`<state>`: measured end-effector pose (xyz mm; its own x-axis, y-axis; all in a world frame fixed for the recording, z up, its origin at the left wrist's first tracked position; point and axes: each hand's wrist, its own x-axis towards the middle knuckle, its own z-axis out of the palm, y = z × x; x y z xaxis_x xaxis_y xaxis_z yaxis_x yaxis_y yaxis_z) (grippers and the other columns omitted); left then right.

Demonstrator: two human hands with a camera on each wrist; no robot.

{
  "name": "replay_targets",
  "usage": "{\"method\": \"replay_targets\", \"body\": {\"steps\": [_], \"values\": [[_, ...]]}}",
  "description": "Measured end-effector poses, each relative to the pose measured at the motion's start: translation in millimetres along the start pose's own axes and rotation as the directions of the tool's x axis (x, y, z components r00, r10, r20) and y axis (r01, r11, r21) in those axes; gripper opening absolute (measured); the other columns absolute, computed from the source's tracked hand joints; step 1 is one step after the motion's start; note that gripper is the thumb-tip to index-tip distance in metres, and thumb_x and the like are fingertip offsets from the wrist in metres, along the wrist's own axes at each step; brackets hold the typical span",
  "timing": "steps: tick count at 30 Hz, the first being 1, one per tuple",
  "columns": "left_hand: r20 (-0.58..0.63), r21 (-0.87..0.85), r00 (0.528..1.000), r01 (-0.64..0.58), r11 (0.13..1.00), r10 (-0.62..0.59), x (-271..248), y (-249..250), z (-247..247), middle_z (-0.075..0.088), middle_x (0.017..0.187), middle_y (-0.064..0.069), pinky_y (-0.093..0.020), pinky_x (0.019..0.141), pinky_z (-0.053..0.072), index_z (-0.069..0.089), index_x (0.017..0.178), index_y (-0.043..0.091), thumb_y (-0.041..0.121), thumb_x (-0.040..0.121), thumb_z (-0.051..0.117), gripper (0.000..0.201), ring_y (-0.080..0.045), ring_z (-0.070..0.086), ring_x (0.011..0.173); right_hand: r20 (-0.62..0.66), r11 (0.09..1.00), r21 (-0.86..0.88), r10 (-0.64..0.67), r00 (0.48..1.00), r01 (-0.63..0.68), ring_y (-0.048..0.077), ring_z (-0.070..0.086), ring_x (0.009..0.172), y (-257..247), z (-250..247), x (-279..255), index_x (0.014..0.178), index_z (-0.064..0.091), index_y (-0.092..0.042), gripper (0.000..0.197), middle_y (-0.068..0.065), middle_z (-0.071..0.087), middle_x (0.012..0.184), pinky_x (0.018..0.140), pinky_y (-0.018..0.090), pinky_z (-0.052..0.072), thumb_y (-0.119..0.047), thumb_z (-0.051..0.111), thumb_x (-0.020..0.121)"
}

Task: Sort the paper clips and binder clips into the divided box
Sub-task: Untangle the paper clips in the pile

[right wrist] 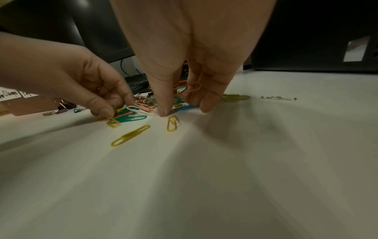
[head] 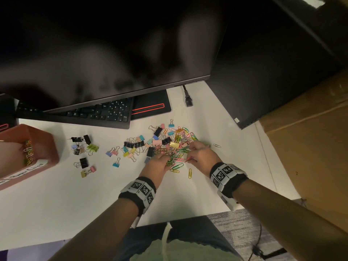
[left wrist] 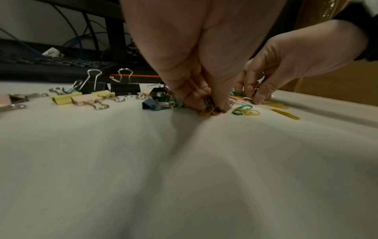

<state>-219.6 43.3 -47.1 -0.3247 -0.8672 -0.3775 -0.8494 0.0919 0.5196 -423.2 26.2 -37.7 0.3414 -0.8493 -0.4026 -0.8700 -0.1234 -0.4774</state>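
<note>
A mixed heap of coloured paper clips [head: 178, 146] and binder clips [head: 139, 143] lies on the white desk [head: 75, 200]. My left hand [head: 165, 161] reaches into the heap's near edge, and its fingertips pinch a small bunch of paper clips [left wrist: 209, 109] against the desk. Just to its right, my right hand [head: 194, 155] holds orange-red paper clips [right wrist: 191, 88] between curled fingers, with its thumb tip and fingertips down on the desk. The red-brown divided box [head: 45, 147] stands at the far left, with paper clips [head: 28, 152] in one compartment. More binder clips [head: 83, 162] are scattered between box and heap.
A black keyboard [head: 94, 113] and a monitor [head: 105, 53] stand behind the heap. A power plug [head: 188, 101] lies at the back right beside a black computer case [head: 263, 72]. A cardboard box [head: 310, 140] borders the desk's right edge. One silver clip [head: 217, 146] lies apart.
</note>
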Motion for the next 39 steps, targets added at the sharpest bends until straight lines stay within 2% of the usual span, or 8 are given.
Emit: {"method": "replay_targets", "body": {"steps": [4, 8, 16, 20, 27, 33, 37, 39], "values": [[-0.034, 0.005, 0.999, -0.01, 1.0, 0.01, 5.7, -0.2, -6.3, 0.057, 0.114, -0.008, -0.045, 0.096, 0.044, 0.062, 0.108, 0.009, 0.013, 0.087, 0.056, 0.022, -0.025, 0.056, 0.103, 0.005, 0.998, -0.045, -0.044, 0.999, 0.045, 0.024, 0.054, 0.107, -3.5, -2.2, 3.7, 0.1, 0.069, -0.011, 0.019, 0.005, 0.058, 0.117, 0.078, 0.035, 0.052, -0.02, 0.058, 0.088], [-0.051, 0.018, 0.998, -0.026, 0.999, 0.027, 6.3, -2.2, -10.8, 0.051, 0.111, -0.01, -0.038, 0.092, 0.047, 0.061, 0.104, 0.005, 0.01, 0.088, 0.055, 0.018, -0.025, 0.056, 0.097, 0.006, 0.999, -0.038, -0.033, 0.999, 0.033, 0.025, 0.056, 0.102, -6.1, -7.1, 10.3, 0.1, 0.069, -0.012, 0.019, 0.005, 0.063, 0.107, 0.08, 0.035, 0.051, -0.017, 0.056, 0.088], [-0.073, 0.064, 0.996, -0.048, 0.997, 0.052, 7.9, -5.0, -17.3, 0.058, 0.108, -0.01, -0.032, 0.086, 0.044, 0.058, 0.111, 0.007, 0.008, 0.088, 0.053, 0.023, -0.026, 0.053, 0.102, 0.0, 1.0, 0.002, 0.018, 1.0, -0.018, 0.023, 0.059, 0.097, -4.6, -11.5, 11.3, 0.099, 0.067, -0.013, 0.017, 0.006, 0.068, 0.101, 0.079, 0.036, 0.052, -0.015, 0.057, 0.087], [-0.078, 0.044, 0.994, -0.072, 0.996, 0.075, 10.2, -8.6, -20.4, 0.061, 0.102, -0.012, -0.034, 0.083, 0.046, 0.062, 0.103, 0.005, 0.006, 0.088, 0.053, 0.018, -0.028, 0.055, 0.097, -0.03, 0.999, 0.046, -0.002, 1.0, 0.003, 0.025, 0.061, 0.091, -5.5, -12.5, 10.7, 0.099, 0.067, -0.014, 0.015, 0.007, 0.069, 0.096, 0.075, 0.04, 0.054, -0.019, 0.059, 0.087], [-0.114, -0.151, 0.991, -0.083, 0.985, 0.067, -4.1, -15.5, -50.4, 0.057, 0.086, 0.001, -0.023, 0.071, 0.043, 0.064, 0.096, 0.01, 0.011, 0.085, 0.06, 0.011, -0.01, 0.049, 0.075, -0.086, 0.988, 0.117, -0.094, 0.992, 0.104, 0.022, 0.061, 0.082, -23.9, -22.8, 13.7, 0.095, 0.068, -0.013, 0.014, 0.005, 0.069, 0.09, 0.073, 0.04, 0.054, -0.022, 0.062, 0.086], [-0.227, -0.298, 0.973, -0.119, 0.947, 0.05, -43.0, -42.9, -114.5, 0.056, 0.078, 0.019, -0.01, 0.069, 0.044, 0.061, 0.089, 0.024, 0.012, 0.083, 0.066, 0.014, 0.001, 0.054, 0.072, -0.154, 0.97, 0.102, -0.202, 0.967, 0.219, 0.015, 0.059, 0.086, -78.7, -42.4, 30.1, 0.1, 0.067, -0.014, 0.015, 0.003, 0.067, 0.095, 0.079, 0.031, 0.05, -0.015, 0.063, 0.086], [-0.281, -0.348, 0.959, -0.06, 0.935, -0.043, -81.1, -75.0, -172.7, 0.058, 0.074, 0.012, -0.021, 0.065, 0.049, 0.057, 0.081, 0.031, 0.014, 0.083, 0.065, 0.019, -0.008, 0.056, 0.071, -0.155, 0.935, 0.108, -0.32, 0.935, 0.338, 0.019, 0.061, 0.085, -145.9, -41.0, 56.0, 0.097, 0.068, -0.014, 0.013, 0.003, 0.066, 0.093, 0.08, 0.034, 0.052, -0.013, 0.064, 0.085], [-0.336, -0.338, 0.935, -0.009, 0.941, -0.112, -102.0, -98.8, -201.0, 0.059, 0.072, 0.012, -0.014, 0.065, 0.045, 0.056, 0.077, 0.033, 0.014, 0.082, 0.066, 0.022, -0.006, 0.055, 0.068, -0.16, 0.908, 0.109, -0.386, 0.908, 0.405, 0.022, 0.062, 0.082, -185.7, -36.9, 72.9, 0.095, 0.069, -0.015, 0.012, 0.004, 0.066, 0.091, 0.077, 0.035, 0.053, -0.013, 0.064, 0.084]]}}
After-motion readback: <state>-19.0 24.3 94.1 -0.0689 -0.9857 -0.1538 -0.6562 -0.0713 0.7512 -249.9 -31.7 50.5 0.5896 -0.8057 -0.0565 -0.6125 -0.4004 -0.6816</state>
